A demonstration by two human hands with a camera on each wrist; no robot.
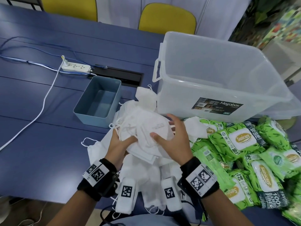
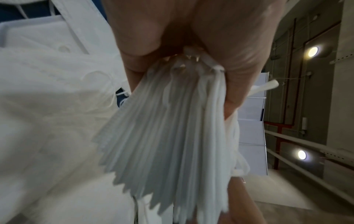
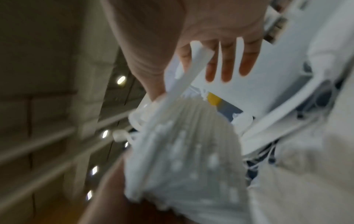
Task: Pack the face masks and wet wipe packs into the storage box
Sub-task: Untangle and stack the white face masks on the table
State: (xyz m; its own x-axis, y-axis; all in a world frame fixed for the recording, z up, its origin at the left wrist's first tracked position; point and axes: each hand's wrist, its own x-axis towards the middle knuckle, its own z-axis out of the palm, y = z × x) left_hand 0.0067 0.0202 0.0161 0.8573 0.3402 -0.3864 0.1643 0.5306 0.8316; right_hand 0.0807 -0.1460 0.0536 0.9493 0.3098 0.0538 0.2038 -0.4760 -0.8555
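White masks [image 1: 146,132], pinched at one end by the left hand [image 1: 119,141] and steadied by the flat, open right hand [image 1: 175,137], may fan out and spill.

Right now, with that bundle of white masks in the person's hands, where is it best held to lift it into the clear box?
Probably by its two short ends, from both sides. The stack of masks is a fanned sheaf of thin, slippery layers; the left hand already pinches one end tight, while the right hand lies open against the other. Closing that hand would stop the layers sliding apart.
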